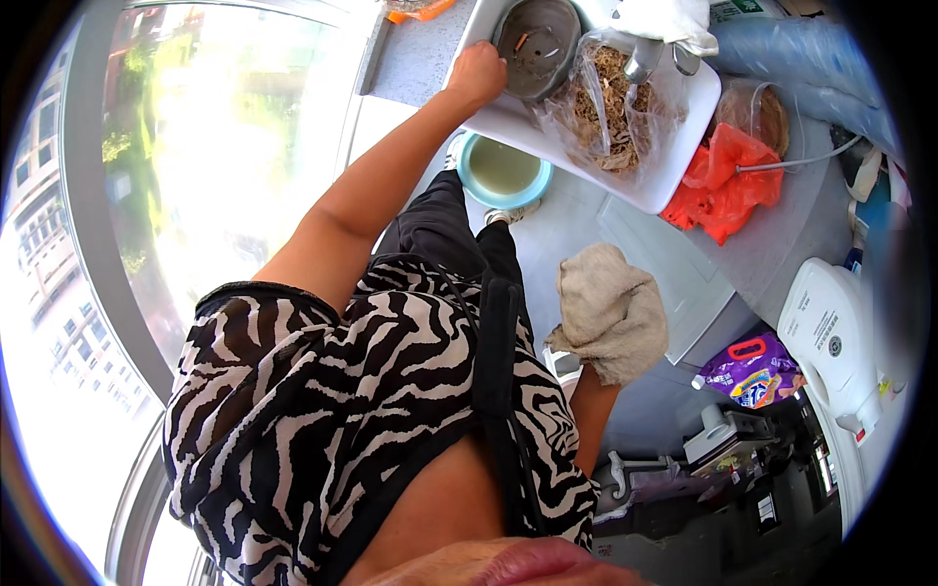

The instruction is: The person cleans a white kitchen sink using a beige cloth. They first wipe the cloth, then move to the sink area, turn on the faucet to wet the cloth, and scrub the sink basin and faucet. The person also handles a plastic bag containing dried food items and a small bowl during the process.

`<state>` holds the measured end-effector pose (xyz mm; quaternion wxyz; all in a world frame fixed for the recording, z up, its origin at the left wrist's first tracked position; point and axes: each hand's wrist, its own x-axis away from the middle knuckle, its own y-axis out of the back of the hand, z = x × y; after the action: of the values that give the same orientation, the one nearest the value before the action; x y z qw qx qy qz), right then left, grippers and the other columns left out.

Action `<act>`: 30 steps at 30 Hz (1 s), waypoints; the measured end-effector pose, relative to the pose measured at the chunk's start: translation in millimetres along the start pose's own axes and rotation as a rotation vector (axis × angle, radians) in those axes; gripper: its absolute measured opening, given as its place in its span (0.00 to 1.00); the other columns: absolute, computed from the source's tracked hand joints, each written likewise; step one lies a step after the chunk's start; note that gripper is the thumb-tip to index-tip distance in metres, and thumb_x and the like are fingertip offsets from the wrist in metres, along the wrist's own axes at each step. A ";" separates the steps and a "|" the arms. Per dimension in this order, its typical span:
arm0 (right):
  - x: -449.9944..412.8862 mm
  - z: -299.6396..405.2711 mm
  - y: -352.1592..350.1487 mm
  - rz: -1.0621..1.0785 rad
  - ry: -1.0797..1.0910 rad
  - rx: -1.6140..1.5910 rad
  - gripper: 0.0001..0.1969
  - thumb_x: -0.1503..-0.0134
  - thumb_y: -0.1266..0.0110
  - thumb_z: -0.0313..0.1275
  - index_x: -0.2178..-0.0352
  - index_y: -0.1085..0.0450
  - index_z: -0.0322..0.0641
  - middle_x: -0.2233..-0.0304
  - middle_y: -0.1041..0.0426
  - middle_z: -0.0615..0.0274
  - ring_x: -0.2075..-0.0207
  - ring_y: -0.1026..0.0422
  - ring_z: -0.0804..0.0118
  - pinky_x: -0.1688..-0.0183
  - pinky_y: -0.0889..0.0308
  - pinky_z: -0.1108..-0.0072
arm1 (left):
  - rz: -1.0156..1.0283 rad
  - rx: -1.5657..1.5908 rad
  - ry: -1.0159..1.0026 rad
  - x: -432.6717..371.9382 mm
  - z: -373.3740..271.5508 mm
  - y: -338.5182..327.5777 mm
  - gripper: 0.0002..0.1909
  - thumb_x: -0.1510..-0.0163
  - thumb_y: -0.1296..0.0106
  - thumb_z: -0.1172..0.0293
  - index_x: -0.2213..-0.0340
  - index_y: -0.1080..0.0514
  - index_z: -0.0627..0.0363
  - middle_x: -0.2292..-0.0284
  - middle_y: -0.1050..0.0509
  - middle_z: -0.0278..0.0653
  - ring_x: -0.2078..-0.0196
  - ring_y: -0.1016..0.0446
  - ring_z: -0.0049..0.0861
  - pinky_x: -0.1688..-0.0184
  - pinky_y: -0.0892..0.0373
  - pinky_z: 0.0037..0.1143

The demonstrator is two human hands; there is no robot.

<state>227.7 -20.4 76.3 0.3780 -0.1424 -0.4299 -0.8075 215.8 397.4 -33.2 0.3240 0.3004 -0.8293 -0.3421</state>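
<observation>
At the left rim of a white sink (pixel 586 155), my left hand (pixel 480 73) is curled against a grey oval pot (pixel 506 69). Its fingertips are hidden, so whether it grips the pot's rim is unclear. Inside the pot are an orange-brown bit and a small pale bit. A beige cloth (pixel 615 311) drapes over my right hand, which is hidden beneath it; only the wrist (pixel 602 395) and forearm show. Beside the pot, an open clear plastic bag (pixel 652 157) of brown shredded material (pixel 612 95) lies in the sink, under the metal faucet (pixel 643 62).
A light-blue basin (pixel 544 183) of murky water stands on the floor by my shoes (pixel 513 214). Right of the sink lie a red plastic bag (pixel 733 183) and a grey hose (pixel 799 166). A purple detergent bag (pixel 755 366) and a white jug (pixel 828 329) sit farther right. Windows (pixel 220 146) line the left.
</observation>
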 end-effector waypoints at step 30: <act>-33.7 34.7 -11.8 -0.042 0.095 -0.178 0.29 0.43 0.51 0.40 0.45 0.47 0.37 0.46 0.39 0.56 0.44 0.41 0.62 0.40 0.49 0.74 | 0.145 1.253 0.256 87.5 11.2 77.8 0.16 0.43 0.61 0.76 0.53 0.37 0.66 0.64 0.27 0.43 0.64 0.24 0.29 0.62 0.24 0.27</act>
<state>238.4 27.9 71.1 0.3669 -0.1281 -0.3411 -0.8560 132.7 384.2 48.9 0.2061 0.4143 -0.8449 0.2684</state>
